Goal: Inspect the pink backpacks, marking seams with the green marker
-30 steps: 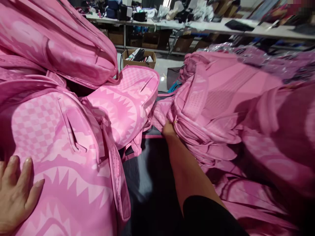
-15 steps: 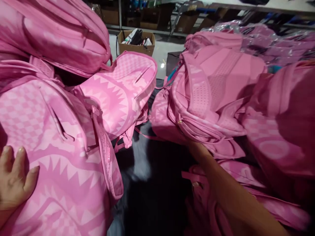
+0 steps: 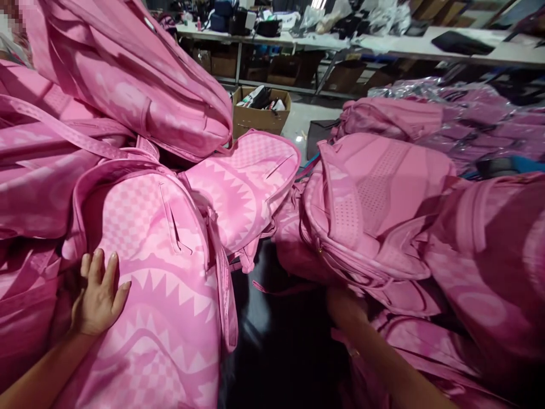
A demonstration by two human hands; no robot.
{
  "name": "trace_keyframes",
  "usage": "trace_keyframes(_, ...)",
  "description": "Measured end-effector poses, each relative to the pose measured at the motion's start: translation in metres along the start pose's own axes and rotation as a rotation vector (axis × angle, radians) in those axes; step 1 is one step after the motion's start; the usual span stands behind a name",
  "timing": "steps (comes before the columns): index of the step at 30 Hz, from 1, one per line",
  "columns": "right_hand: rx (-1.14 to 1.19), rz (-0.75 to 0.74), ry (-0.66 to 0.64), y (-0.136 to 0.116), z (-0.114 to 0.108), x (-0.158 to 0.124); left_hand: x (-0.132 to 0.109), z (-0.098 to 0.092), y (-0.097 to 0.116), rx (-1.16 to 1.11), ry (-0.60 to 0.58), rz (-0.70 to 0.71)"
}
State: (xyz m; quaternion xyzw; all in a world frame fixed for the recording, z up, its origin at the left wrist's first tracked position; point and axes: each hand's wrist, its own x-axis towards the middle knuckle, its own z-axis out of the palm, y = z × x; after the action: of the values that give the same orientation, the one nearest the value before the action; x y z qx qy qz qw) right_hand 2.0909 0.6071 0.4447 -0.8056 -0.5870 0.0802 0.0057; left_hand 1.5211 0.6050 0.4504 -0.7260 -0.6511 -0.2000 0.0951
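A pink backpack (image 3: 170, 318) with a checkered top and a shark-mouth print lies in front of me on the left. My left hand (image 3: 99, 295) rests flat on its left edge, fingers spread. At the right, my right hand (image 3: 346, 307) reaches in under another pink backpack (image 3: 383, 170), whose strap and padded back face up. The fingers of that hand are hidden beneath the bag and in shadow. Between the two bags lies a further shark-print backpack (image 3: 238, 190), its slit pocket facing up.
More pink backpacks are heaped at the upper left (image 3: 162, 108) and far right (image 3: 489, 244). Behind stands an open cardboard box (image 3: 259, 119) on the floor. Plastic-wrapped pink bags (image 3: 485, 128) lie at the back right. A long white table (image 3: 392, 42) with goods runs across the back.
The view has lifted and turned left, showing more of the table and of my left forearm. My left hand stays on the backpack. My right arm still reaches under the right-hand bag.
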Motion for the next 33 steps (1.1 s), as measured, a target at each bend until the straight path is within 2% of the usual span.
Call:
trace_keyframes(2,0.102,-0.135,-0.034,-0.039,-0.009,-0.01,0.0,-0.001,0.002,-0.008,0.011,0.02)
trace_keyframes(4,0.229,-0.258,-0.041,-0.082,-0.017,-0.006,0.001,-0.001,0.001,-0.008,0.007,0.026)
trace_keyframes(8,0.581,-0.34,0.075,-0.179,-0.038,0.008,0.002,0.001,-0.002,0.047,-0.016,0.038)
trace_keyframes(9,0.706,-0.344,0.105,-0.203,-0.043,0.002,0.002,0.002,-0.001,0.061,-0.035,0.035)
trace_keyframes(11,0.894,-0.384,0.115,-0.245,-0.052,-0.031,0.002,0.001,0.001,0.099,-0.084,0.021)
trace_keyframes(13,0.864,-0.475,0.095,-0.271,-0.052,-0.081,0.001,-0.005,0.005,0.169,-0.127,0.0)
trace_keyframes(16,0.52,-0.553,0.157,-0.274,-0.039,-0.141,0.008,-0.029,0.014,0.273,-0.225,-0.012)
trace_keyframes(19,0.325,-0.573,0.205,-0.263,-0.029,-0.151,0.032,-0.077,0.023,0.32,-0.325,0.085)
trace_keyframes(22,0.238,-0.551,0.241,-0.268,-0.037,-0.156,0.066,-0.134,0.017,0.349,-0.363,0.216)
trace_keyframes(24,0.183,-0.569,0.268,-0.285,-0.043,-0.18,0.088,-0.165,0.0,0.378,-0.367,0.253)
trace_keyframes(25,0.167,-0.629,0.256,-0.295,-0.044,-0.197,0.096,-0.176,-0.012,0.392,-0.372,0.256)
trace_keyframes(27,0.168,-0.847,0.152,-0.318,-0.035,-0.235,0.105,-0.193,-0.04,0.415,-0.379,0.239)
trace_keyframes(29,0.182,-1.037,-0.005,-0.334,-0.02,-0.266,0.105,-0.203,-0.068,0.426,-0.375,0.212)
trace_keyframes(31,0.155,-1.052,-0.115,-0.34,-0.006,-0.281,0.099,-0.213,-0.095,0.427,-0.358,0.192)
trace_keyframes(33,0.092,-0.965,-0.147,-0.337,0.002,-0.282,0.092,-0.223,-0.12,0.413,-0.342,0.187)
